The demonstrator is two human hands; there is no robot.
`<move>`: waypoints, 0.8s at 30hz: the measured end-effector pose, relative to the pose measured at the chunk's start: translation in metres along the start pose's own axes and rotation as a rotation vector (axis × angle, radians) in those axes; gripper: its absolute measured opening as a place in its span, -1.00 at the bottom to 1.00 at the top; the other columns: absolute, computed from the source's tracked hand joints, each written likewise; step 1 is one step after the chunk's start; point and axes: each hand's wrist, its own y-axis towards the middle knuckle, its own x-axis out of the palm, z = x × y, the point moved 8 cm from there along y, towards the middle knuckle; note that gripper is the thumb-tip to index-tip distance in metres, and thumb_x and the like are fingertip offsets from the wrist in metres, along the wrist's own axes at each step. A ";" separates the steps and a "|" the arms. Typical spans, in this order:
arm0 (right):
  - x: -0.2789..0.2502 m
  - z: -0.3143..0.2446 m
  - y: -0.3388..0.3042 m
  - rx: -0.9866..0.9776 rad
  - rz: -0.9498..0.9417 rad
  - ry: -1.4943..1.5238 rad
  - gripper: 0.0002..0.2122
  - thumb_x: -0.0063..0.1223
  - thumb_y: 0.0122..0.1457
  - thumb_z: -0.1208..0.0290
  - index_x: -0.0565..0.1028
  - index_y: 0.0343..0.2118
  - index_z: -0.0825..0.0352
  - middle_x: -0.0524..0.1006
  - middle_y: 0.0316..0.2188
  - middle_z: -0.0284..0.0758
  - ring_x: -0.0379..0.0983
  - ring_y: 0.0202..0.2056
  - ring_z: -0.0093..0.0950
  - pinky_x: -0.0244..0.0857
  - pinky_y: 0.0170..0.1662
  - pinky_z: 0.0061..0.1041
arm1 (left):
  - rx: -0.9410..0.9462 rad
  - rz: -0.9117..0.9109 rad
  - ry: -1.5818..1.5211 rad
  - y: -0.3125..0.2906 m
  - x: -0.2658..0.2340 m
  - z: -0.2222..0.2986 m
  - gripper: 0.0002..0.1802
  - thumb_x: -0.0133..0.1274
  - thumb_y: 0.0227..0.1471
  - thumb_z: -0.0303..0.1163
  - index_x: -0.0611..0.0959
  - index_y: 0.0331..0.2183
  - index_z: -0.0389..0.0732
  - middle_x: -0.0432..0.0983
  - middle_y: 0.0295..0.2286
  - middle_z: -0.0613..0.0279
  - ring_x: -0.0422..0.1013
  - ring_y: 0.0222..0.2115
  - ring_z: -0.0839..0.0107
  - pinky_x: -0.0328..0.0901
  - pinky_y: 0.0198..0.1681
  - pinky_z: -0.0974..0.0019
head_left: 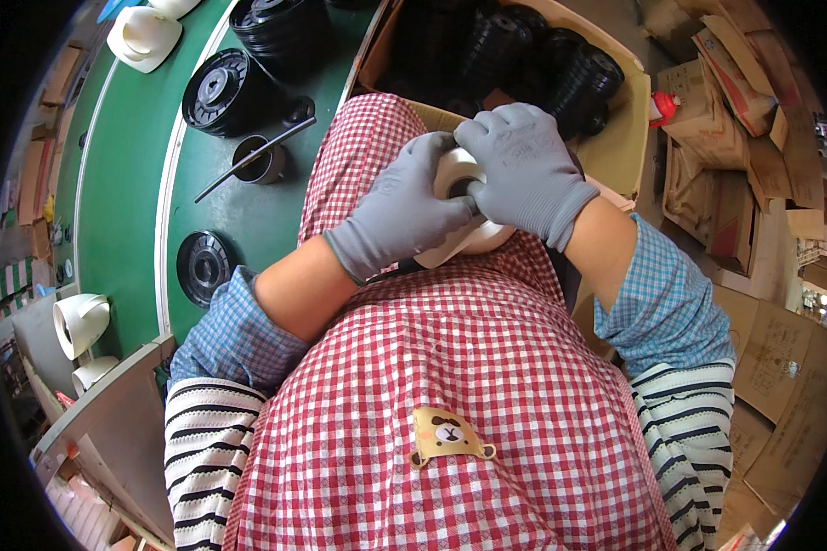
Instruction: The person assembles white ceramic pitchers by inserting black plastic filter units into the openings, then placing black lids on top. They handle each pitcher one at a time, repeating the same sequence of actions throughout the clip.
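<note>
Both of my hands wear grey gloves and close around a white plastic housing [489, 241] with a round dark opening, held over my lap. My left hand [400, 207] grips its left side, with the thumb near the opening. From the right and above, my right hand [524, 161] wraps over its top, thumb at the opening's rim. The gloves cover much of the housing. On the green table at my left stands a small black cup [272, 169] with a thin metal rod [219, 185] lying across it. A flat black ribbed disc [204, 266] lies nearer to me.
Stacked black round parts [213, 90] stand farther up the green table [124, 230]. White housings [143, 37] sit at its far left, and another [83, 323] at the near left. Beyond my hands, an open cardboard box [629, 138] holds black parts [590, 81]. Flattened cartons [772, 367] lie at right.
</note>
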 end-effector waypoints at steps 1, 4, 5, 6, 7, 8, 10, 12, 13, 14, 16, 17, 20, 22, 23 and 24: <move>-0.001 -0.001 0.001 0.009 -0.017 0.009 -0.55 0.29 -0.03 0.08 0.52 -0.10 0.19 0.56 -0.20 -0.33 0.49 -0.13 -0.42 0.26 0.06 -0.27 | 0.031 0.056 0.100 0.000 -0.003 0.001 -0.20 0.39 -0.16 -0.30 0.42 0.10 -0.33 0.48 -0.08 -0.02 0.48 -0.07 0.19 0.39 0.02 0.17; -0.005 -0.004 0.002 -0.008 0.049 0.030 -0.64 0.27 -0.04 0.13 0.56 -0.19 0.20 0.58 -0.28 -0.35 0.49 -0.18 -0.42 0.25 0.03 -0.29 | 0.006 0.029 0.249 0.004 -0.007 0.001 -0.33 0.34 -0.11 -0.27 0.47 0.02 -0.29 0.46 -0.09 -0.09 0.49 -0.10 0.02 0.40 -0.01 0.11; -0.004 -0.007 0.003 -0.016 0.030 0.015 -0.65 0.25 -0.04 0.15 0.56 -0.21 0.20 0.58 -0.30 -0.35 0.50 -0.19 -0.43 0.24 0.02 -0.30 | -0.015 0.020 0.297 0.004 -0.007 0.001 -0.35 0.32 -0.10 -0.25 0.47 0.01 -0.29 0.46 -0.07 -0.11 0.49 -0.10 -0.03 0.40 0.00 0.09; -0.005 -0.010 0.005 -0.025 0.012 0.000 -0.67 0.24 -0.04 0.16 0.57 -0.22 0.20 0.59 -0.32 -0.36 0.50 -0.21 -0.43 0.24 0.01 -0.32 | 0.031 0.044 0.336 0.004 -0.007 0.001 -0.35 0.32 -0.10 -0.22 0.47 -0.01 -0.28 0.46 -0.10 -0.11 0.50 -0.11 -0.02 0.40 -0.01 0.08; -0.004 -0.013 0.006 -0.033 -0.007 -0.015 -0.69 0.23 -0.04 0.18 0.57 -0.24 0.21 0.59 -0.34 -0.37 0.51 -0.22 -0.44 0.24 0.00 -0.33 | 0.052 0.046 0.354 0.004 -0.005 -0.002 -0.37 0.32 -0.10 -0.21 0.47 -0.03 -0.27 0.46 -0.11 -0.11 0.50 -0.12 -0.02 0.41 -0.03 0.08; -0.005 -0.015 0.006 -0.058 0.076 -0.002 -0.72 0.20 -0.03 0.21 0.57 -0.26 0.21 0.60 -0.36 -0.38 0.52 -0.24 -0.45 0.24 -0.04 -0.36 | 0.074 0.050 0.376 0.005 -0.006 -0.004 -0.38 0.32 -0.10 -0.20 0.46 -0.05 -0.27 0.46 -0.12 -0.11 0.50 -0.14 -0.02 0.41 -0.04 0.07; 0.002 -0.015 0.014 -0.044 -0.015 -0.019 -0.73 0.20 -0.03 0.22 0.58 -0.27 0.20 0.61 -0.35 -0.37 0.52 -0.23 -0.45 0.26 -0.05 -0.34 | 0.049 0.012 0.435 0.009 -0.006 -0.006 -0.40 0.32 -0.10 -0.15 0.45 -0.11 -0.27 0.46 -0.15 -0.11 0.51 -0.17 -0.03 0.43 -0.09 0.04; 0.008 -0.016 0.019 -0.026 -0.063 -0.006 -0.73 0.20 -0.03 0.23 0.58 -0.26 0.21 0.61 -0.34 -0.36 0.53 -0.22 -0.44 0.27 -0.05 -0.32 | 0.086 0.012 0.441 0.014 -0.007 -0.013 -0.39 0.32 -0.12 -0.14 0.45 -0.13 -0.28 0.47 -0.16 -0.12 0.51 -0.19 -0.04 0.43 -0.11 0.02; 0.014 -0.016 0.025 -0.017 -0.063 0.018 -0.73 0.20 -0.03 0.24 0.58 -0.26 0.21 0.61 -0.34 -0.35 0.53 -0.22 -0.42 0.28 -0.05 -0.30 | 0.105 0.010 0.443 0.016 -0.008 -0.016 -0.39 0.33 -0.12 -0.13 0.44 -0.14 -0.28 0.47 -0.17 -0.13 0.51 -0.20 -0.04 0.43 -0.12 0.01; 0.013 -0.014 0.031 -0.009 -0.051 0.033 -0.73 0.19 -0.04 0.24 0.58 -0.26 0.22 0.61 -0.33 -0.35 0.53 -0.22 -0.41 0.29 -0.05 -0.29 | 0.032 0.022 0.431 0.019 -0.013 -0.016 -0.39 0.32 -0.13 -0.13 0.44 -0.14 -0.28 0.48 -0.20 -0.14 0.51 -0.19 -0.06 0.42 -0.12 0.01; 0.013 -0.014 0.037 -0.012 -0.073 0.108 -0.71 0.20 -0.03 0.23 0.58 -0.24 0.24 0.61 -0.31 -0.33 0.52 -0.22 -0.37 0.30 -0.01 -0.26 | 0.074 0.037 0.352 0.018 -0.016 -0.023 -0.40 0.32 -0.12 -0.16 0.45 -0.13 -0.29 0.48 -0.19 -0.17 0.50 -0.17 -0.07 0.41 -0.10 0.02; 0.013 -0.012 0.039 -0.011 -0.084 0.141 -0.70 0.20 -0.03 0.23 0.58 -0.24 0.26 0.61 -0.30 -0.32 0.52 -0.22 -0.35 0.30 0.01 -0.24 | 0.100 0.045 0.311 0.018 -0.020 -0.024 -0.40 0.32 -0.11 -0.17 0.46 -0.12 -0.29 0.48 -0.18 -0.18 0.49 -0.15 -0.08 0.41 -0.09 0.03; 0.007 0.040 0.022 -0.113 0.254 0.967 -0.53 0.19 0.11 0.18 0.48 0.04 0.33 0.47 0.04 -0.18 0.44 0.01 -0.31 0.25 0.18 -0.33 | 0.087 -0.205 -0.354 0.020 -0.040 -0.048 -0.49 0.10 0.19 -0.26 0.46 0.11 -0.29 0.50 -0.02 0.07 0.47 0.00 0.23 0.37 0.10 0.22; 0.019 0.081 0.001 0.005 0.407 0.977 -0.49 -0.06 0.37 0.19 0.26 0.29 0.36 0.29 0.27 -0.12 0.23 0.28 -0.29 0.07 0.33 -0.40 | 0.134 -0.257 -0.313 0.012 -0.058 -0.045 -0.59 -0.13 0.34 -0.26 0.51 0.09 -0.29 0.48 0.01 0.09 0.47 -0.01 0.30 0.37 0.12 0.23; 0.048 0.093 -0.007 0.035 0.382 1.020 -0.42 -0.20 0.42 0.00 0.20 0.33 0.33 0.28 0.28 -0.19 0.19 0.29 -0.34 0.02 0.35 -0.39 | 0.121 -0.270 -0.321 0.016 -0.058 -0.050 -0.62 -0.08 0.31 -0.34 0.52 0.08 -0.29 0.48 0.00 0.04 0.49 -0.03 0.24 0.40 0.10 0.21; 0.084 0.093 -0.013 0.089 0.263 1.181 -0.42 -0.23 0.43 0.01 0.15 0.35 0.32 0.28 0.27 -0.19 0.20 0.29 -0.32 0.02 0.35 -0.38 | 0.418 -0.192 0.024 0.021 -0.064 -0.027 -0.64 -0.07 0.29 -0.38 0.52 0.06 -0.30 0.50 -0.02 0.00 0.49 -0.04 0.20 0.41 0.07 0.21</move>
